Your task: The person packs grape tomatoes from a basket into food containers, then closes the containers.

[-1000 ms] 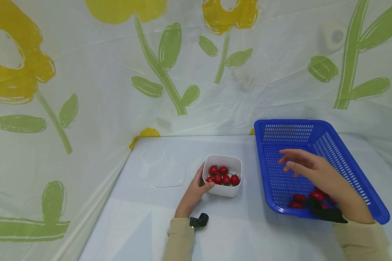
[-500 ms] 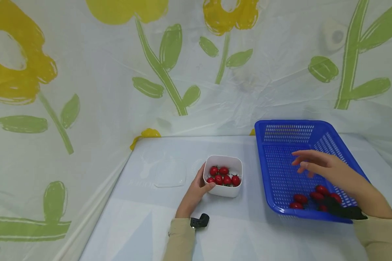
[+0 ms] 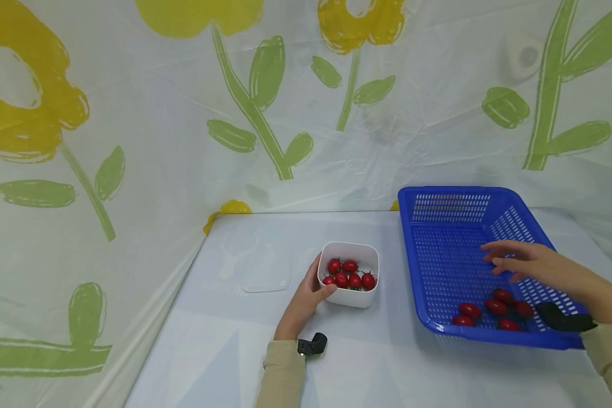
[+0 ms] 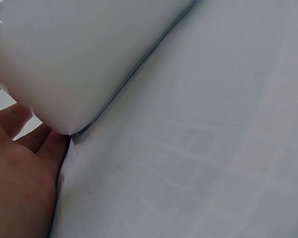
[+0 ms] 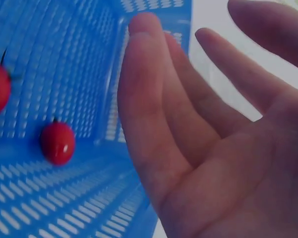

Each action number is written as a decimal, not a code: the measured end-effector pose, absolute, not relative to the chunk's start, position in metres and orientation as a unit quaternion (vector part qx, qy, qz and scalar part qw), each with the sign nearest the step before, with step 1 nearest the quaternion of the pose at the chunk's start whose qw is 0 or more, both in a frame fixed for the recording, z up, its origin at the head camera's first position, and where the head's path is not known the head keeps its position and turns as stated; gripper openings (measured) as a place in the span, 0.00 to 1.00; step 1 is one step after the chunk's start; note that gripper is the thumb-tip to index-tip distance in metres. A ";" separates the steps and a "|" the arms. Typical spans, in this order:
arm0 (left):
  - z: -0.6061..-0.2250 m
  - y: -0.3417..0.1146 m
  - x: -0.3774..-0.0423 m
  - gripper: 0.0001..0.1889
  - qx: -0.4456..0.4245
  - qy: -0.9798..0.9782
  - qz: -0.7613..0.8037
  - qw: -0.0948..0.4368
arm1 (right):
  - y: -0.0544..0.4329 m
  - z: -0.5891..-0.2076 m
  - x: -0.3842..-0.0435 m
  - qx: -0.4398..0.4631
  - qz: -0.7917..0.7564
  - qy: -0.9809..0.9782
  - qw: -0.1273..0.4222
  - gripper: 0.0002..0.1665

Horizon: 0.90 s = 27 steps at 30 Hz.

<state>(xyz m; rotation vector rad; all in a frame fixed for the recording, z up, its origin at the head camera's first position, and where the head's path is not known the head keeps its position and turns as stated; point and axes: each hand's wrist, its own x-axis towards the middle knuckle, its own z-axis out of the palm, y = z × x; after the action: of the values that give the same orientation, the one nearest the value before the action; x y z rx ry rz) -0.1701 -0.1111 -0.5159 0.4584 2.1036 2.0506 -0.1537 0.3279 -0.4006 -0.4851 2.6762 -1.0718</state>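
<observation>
In the head view a small white square box stands on the table, with several cherry tomatoes on its bottom. My left hand grips its left side, thumb at the front rim and fingers behind. The left wrist view shows the fingers against the box's pale wall. To the right, my right hand hangs over the blue plastic basket with fingers loosely bent and nothing in them. Several cherry tomatoes lie at the basket's near end; one tomato shows beside the hand in the right wrist view.
A clear flat lid lies on the table, left of the box. Behind the table hangs a white sheet printed with yellow flowers. Black straps with small devices sit on both wrists, the left device near the box.
My right hand has moved to the right across the basket, baring the tomatoes at its near end. My left hand and the box have stayed in place.
</observation>
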 end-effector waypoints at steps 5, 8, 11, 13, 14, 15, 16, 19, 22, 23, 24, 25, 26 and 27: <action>-0.525 -0.111 -0.174 0.37 0.152 0.707 0.686 0.080 | 0.334 -0.403 -0.159 -0.139 -0.325 0.929 0.114 0.26; -0.525 -0.111 -0.174 0.37 0.155 0.708 0.685 0.080 | 0.334 -0.407 -0.162 -0.121 -0.294 0.941 0.115 0.27; -0.524 -0.110 -0.174 0.37 0.152 0.713 0.680 0.081 | 0.333 -0.411 -0.166 -0.110 -0.272 0.949 0.115 0.29; -0.523 -0.110 -0.174 0.37 0.149 0.718 0.675 0.080 | 0.334 -0.413 -0.169 -0.097 -0.258 0.954 0.120 0.31; -0.523 -0.111 -0.174 0.36 0.146 0.721 0.673 0.079 | 0.334 -0.414 -0.170 -0.092 -0.253 0.955 0.123 0.32; -0.523 -0.111 -0.174 0.36 0.145 0.721 0.673 0.079 | 0.335 -0.415 -0.171 -0.089 -0.252 0.955 0.127 0.33; -0.524 -0.110 -0.174 0.36 0.145 0.721 0.673 0.079 | 0.335 -0.416 -0.173 -0.084 -0.250 0.955 0.132 0.34; -0.524 -0.110 -0.174 0.36 0.142 0.723 0.672 0.081 | 0.336 -0.418 -0.176 -0.077 -0.247 0.955 0.144 0.37; -0.525 -0.110 -0.174 0.36 0.141 0.721 0.673 0.083 | 0.337 -0.418 -0.178 -0.073 -0.243 0.955 0.156 0.38; -0.525 -0.110 -0.174 0.36 0.140 0.722 0.672 0.084 | 0.337 -0.418 -0.178 -0.073 -0.241 0.954 0.160 0.37; -0.525 -0.110 -0.174 0.36 0.140 0.723 0.671 0.085 | 0.337 -0.417 -0.178 -0.071 -0.240 0.954 0.164 0.37; -0.524 -0.110 -0.174 0.36 0.137 0.725 0.669 0.085 | 0.336 -0.416 -0.178 -0.068 -0.236 0.954 0.170 0.38; -0.524 -0.111 -0.174 0.36 0.136 0.726 0.668 0.085 | 0.336 -0.416 -0.179 -0.066 -0.236 0.954 0.175 0.38; -0.524 -0.112 -0.174 0.36 0.135 0.727 0.668 0.084 | 0.335 -0.415 -0.180 -0.066 -0.234 0.953 0.180 0.39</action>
<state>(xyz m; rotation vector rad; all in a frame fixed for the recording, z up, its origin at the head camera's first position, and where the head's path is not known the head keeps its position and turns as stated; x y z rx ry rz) -0.1742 -0.1115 -0.5244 0.4029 2.1696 1.9922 -0.1797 0.3347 -0.4152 -0.1872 2.6937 -0.6620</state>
